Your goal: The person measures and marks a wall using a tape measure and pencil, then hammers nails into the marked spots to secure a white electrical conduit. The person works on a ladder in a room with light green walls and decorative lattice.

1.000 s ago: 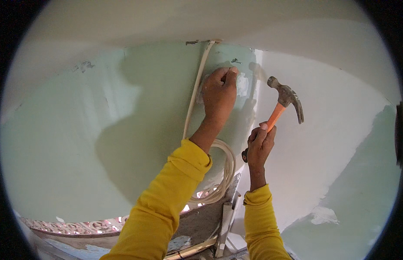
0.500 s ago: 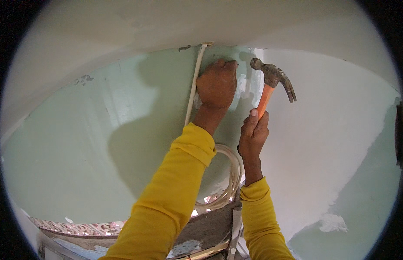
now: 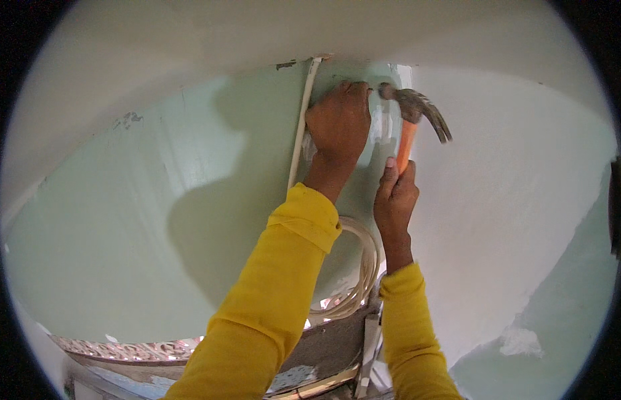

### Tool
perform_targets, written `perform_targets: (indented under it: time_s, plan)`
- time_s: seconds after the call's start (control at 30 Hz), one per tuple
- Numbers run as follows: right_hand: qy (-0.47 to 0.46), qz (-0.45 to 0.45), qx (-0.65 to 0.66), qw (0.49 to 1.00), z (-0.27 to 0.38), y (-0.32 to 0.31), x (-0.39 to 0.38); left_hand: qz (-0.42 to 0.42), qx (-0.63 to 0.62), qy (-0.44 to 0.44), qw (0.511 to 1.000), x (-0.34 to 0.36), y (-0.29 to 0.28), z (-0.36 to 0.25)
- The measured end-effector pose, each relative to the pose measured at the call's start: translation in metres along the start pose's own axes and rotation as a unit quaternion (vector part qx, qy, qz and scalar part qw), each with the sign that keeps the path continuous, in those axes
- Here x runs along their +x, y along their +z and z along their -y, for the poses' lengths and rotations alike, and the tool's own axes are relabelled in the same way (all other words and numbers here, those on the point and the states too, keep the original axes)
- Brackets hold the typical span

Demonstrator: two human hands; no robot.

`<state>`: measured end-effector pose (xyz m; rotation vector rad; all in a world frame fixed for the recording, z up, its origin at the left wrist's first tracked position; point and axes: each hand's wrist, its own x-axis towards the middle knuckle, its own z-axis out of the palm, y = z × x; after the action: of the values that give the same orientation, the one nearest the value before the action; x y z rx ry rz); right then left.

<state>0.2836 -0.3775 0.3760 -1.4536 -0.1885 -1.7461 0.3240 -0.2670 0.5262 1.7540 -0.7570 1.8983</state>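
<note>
High on the pale green wall (image 3: 124,220), my left hand (image 3: 338,127) is closed in a pinch, its knuckles up and its fingers near the wall's top corner. Something tiny and dark seems to stick out at its right side, too small to name. My right hand (image 3: 396,200) grips a claw hammer (image 3: 408,110) by its orange handle, head up. The hammer's striking face points left, close beside the left hand's fingers, and its claw curves to the right. A thin cream cable (image 3: 302,127) runs down the wall just left of my left hand.
A coil of cream cable (image 3: 369,260) hangs below, between my forearms. The white ceiling (image 3: 257,30) comes close above my hands. To the right stands a white-coated wall (image 3: 484,180). A ledge with patterned openwork (image 3: 137,348) runs along the bottom.
The hammer head has come left and slightly down, nearer the left hand's fingers. My left hand has barely shifted in the view and stays closed.
</note>
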Motion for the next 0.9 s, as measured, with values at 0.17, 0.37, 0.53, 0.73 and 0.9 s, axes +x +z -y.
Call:
perform_targets:
  time_s: [0.17,0.37,0.53,0.73,0.9]
  plan:
    - [0.019,-0.142,0.112,0.983,0.04,0.009,-0.016,0.017,-0.016,0.0,1.0,-0.001,0.0,0.012]
    - [0.033,0.033,-0.11,0.993,0.017,0.015,-0.001,0.007,-0.025,-0.001,1.0,0.003,0.007,0.007]
    - [0.033,-0.143,0.099,0.984,0.035,0.003,-0.02,0.034,-0.035,-0.008,0.999,-0.001,0.007,0.011]
    - [-0.077,-0.011,-0.167,0.983,0.007,0.011,-0.008,0.043,-0.02,-0.005,0.999,-0.003,0.012,0.015]
    - [0.0,-0.119,0.014,0.993,0.021,0.01,-0.018,0.003,-0.065,-0.006,0.998,0.0,0.017,0.017]
